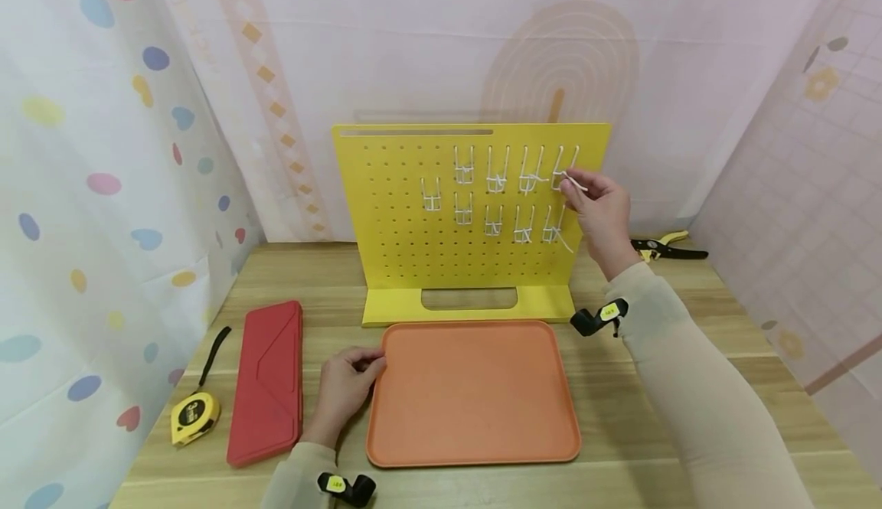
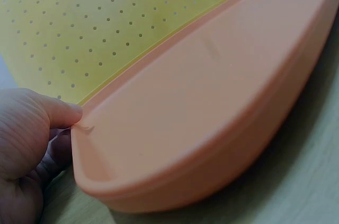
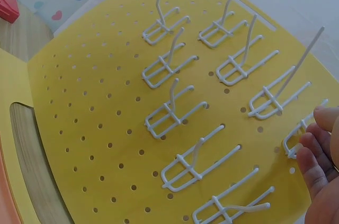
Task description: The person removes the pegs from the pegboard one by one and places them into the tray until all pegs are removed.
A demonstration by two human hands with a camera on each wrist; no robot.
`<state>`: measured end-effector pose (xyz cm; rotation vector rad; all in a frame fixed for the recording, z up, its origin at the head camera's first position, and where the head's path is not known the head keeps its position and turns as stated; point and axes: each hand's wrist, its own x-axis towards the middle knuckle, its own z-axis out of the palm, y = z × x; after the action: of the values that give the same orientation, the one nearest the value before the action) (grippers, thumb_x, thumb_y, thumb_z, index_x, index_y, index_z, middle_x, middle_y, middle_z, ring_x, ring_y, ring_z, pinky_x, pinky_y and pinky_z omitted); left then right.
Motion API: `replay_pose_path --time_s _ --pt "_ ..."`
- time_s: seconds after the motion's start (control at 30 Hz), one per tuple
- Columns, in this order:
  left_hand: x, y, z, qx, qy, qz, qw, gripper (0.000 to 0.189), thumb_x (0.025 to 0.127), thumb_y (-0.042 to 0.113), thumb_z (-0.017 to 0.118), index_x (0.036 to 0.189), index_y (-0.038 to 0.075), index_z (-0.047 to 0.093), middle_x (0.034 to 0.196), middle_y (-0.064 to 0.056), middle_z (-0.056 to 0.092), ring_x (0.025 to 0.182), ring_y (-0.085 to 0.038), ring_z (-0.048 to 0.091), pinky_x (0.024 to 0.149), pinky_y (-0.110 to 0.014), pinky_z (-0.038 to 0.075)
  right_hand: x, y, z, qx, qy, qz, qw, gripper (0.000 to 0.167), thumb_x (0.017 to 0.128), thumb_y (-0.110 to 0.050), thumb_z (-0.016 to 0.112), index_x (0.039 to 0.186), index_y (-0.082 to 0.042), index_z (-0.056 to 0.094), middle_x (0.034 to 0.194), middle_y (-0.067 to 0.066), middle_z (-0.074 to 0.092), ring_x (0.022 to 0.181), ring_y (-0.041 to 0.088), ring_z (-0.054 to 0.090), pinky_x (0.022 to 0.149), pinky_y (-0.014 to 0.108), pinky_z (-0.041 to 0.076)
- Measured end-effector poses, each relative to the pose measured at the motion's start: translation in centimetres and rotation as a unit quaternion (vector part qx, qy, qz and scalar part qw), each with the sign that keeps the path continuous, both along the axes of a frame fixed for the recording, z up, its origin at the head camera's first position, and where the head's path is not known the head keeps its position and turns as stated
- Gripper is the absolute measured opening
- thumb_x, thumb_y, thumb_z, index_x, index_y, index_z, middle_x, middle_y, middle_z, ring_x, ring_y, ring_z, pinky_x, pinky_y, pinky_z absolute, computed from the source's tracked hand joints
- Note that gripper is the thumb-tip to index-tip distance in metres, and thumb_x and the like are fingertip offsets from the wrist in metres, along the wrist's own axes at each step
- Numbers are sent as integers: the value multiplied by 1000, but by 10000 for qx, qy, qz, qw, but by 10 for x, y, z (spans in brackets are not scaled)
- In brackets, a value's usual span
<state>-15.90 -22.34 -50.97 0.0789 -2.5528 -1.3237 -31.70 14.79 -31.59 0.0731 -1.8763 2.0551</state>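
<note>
A yellow pegboard stands upright with several white wire hooks on it, in two rows plus one further left. My right hand pinches the top-right wire hook by its prong; in the right wrist view the fingers partly cover this hook. It sits against the board. My left hand grips the left rim of the orange tray, lying in front of the board. In the left wrist view the thumb rests on the rim near a corner, other fingers outside it.
Left of the tray lies a red case. Beyond it is a yellow tape measure with a black strap. Pliers with black and yellow handles lie right of the board. Printed curtains hang behind the wooden table and at its sides.
</note>
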Motion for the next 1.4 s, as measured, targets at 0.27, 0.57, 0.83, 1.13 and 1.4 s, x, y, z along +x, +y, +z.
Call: replay_pose_path --time_s 0.27,0.57,0.83,1.13,1.4 --pt "1 0 1 33 -15 -1 10000 10 83 11 76 93 9 77 83 -2 70 71 -11 59 61 -22 47 0 0 -1 -85 114 -21 9999 26 83 -9 74 108 -2 72 102 7 71 87 14 65 74 22 53" --pt "1 1 2 -1 -58 -3 10000 10 84 11 75 93 9 77 83 -2 70 72 -12 59 62 -22 47 3 2 2 -180 242 -22 9995 26 82 -10 76 106 -1 73 98 6 71 84 14 65 72 21 53" --pt "2 1 3 68 -90 12 9999 11 84 12 75 94 8 77 84 -2 70 72 -12 59 62 -22 47 7 5 5 -216 490 -64 9985 28 80 -11 77 105 1 73 90 1 73 80 12 66 69 20 52" --pt "2 1 3 4 -111 34 9999 11 84 12 75 94 9 77 84 -2 70 72 -12 59 62 -22 47 16 7 9 -388 725 -21 9966 27 80 -8 77 104 4 72 86 2 73 79 13 68 67 19 52" --pt "2 0 3 -5 -138 68 9999 11 84 13 76 94 10 77 83 -1 69 73 -12 59 63 -22 47 33 14 2 -420 985 89 9942 29 82 -6 75 106 8 69 87 4 73 76 13 69 67 20 53"
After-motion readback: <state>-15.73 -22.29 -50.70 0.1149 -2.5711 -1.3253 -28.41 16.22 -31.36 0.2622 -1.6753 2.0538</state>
